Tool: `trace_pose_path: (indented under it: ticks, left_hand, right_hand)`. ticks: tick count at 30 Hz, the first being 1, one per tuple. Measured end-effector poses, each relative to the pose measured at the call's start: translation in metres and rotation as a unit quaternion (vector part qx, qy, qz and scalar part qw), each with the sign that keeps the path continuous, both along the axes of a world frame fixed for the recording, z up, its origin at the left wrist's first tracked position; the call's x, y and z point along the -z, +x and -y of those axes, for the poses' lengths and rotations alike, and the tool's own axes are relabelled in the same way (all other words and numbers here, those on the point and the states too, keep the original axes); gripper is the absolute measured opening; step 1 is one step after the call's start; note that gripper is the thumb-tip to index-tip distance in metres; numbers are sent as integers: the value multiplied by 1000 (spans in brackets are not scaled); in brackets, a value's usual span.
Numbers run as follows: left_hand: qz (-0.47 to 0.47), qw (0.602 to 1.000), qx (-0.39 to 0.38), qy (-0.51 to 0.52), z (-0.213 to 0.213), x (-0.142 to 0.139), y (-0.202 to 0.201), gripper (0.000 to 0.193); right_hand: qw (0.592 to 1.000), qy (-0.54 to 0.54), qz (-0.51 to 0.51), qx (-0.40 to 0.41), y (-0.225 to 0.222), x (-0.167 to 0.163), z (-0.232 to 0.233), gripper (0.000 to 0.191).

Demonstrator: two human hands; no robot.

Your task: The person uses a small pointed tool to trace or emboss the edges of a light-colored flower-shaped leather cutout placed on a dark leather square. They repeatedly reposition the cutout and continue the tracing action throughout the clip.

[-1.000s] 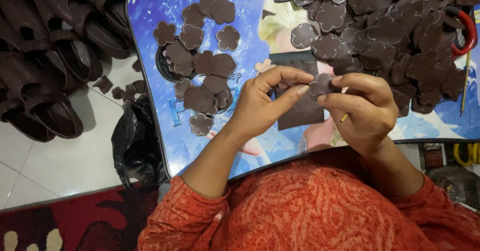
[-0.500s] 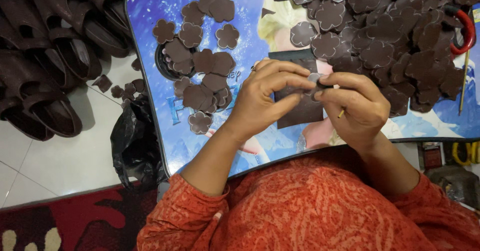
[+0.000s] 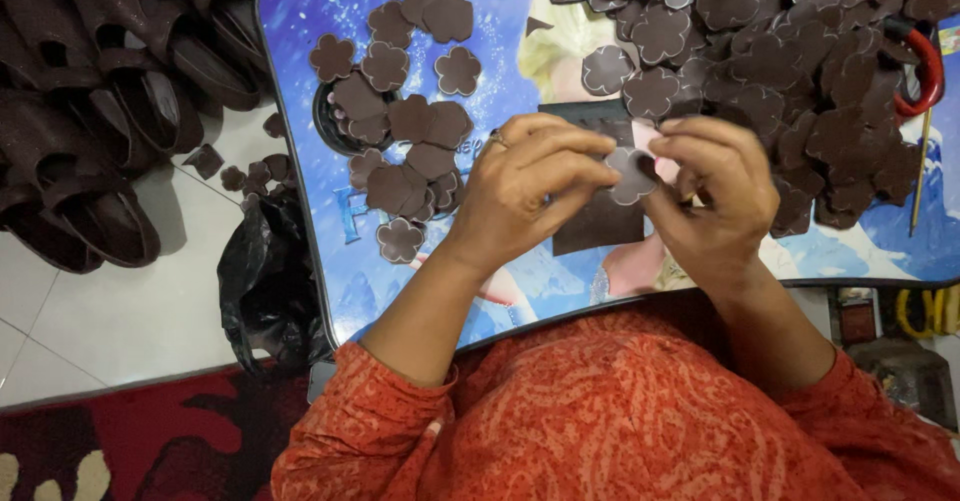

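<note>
Both my hands meet over a small blue picture-printed table (image 3: 300,71). My left hand (image 3: 525,186) and my right hand (image 3: 715,196) pinch the same flower-shaped brown cutout (image 3: 632,174) between fingertips, its paler side facing up. Beneath the hands lies a dark brown rectangular sheet (image 3: 600,226). A big heap of flower cutouts (image 3: 790,51) covers the table's far right. A smaller group of flower cutouts (image 3: 405,131) lies to the left of my left hand, partly over a round black dish (image 3: 325,126).
Rows of dark brown sandals (image 3: 90,101) lie on the tiled floor at left. A black plastic bag (image 3: 265,281) sits by the table's left edge, with scraps (image 3: 240,171) near it. Red-handled scissors (image 3: 925,61) rest at the table's right. A red patterned rug (image 3: 130,441) is below.
My hands stay close together over the table; the fingers have shifted on the cutout, which now shows its paler face between both thumbs.
</note>
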State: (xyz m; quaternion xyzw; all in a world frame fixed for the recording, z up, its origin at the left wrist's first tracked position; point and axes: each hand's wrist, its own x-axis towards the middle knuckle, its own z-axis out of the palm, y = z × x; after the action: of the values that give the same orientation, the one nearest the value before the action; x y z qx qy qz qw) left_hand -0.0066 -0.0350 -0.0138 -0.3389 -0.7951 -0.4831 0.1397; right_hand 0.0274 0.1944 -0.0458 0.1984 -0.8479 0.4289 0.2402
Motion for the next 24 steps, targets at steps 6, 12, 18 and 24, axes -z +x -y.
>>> trace_pose_path:
  ticks: [6, 12, 18, 24]
  left_hand:
    - [246, 962, -3, 118, -9, 5, 5, 42]
    - [337, 932, -28, 132, -8, 8, 1, 42]
    - [343, 929, -29, 138, -8, 13, 0, 37]
    - [315, 937, -13, 152, -7, 20, -4, 30]
  right_hand:
    - [983, -122, 131, -36, 6, 6, 7, 38]
    - [987, -104, 118, -27, 8, 3, 8, 45]
    - [995, -23, 92, 1, 4, -5, 11, 45]
    - [997, -11, 77, -16, 1, -8, 12, 43]
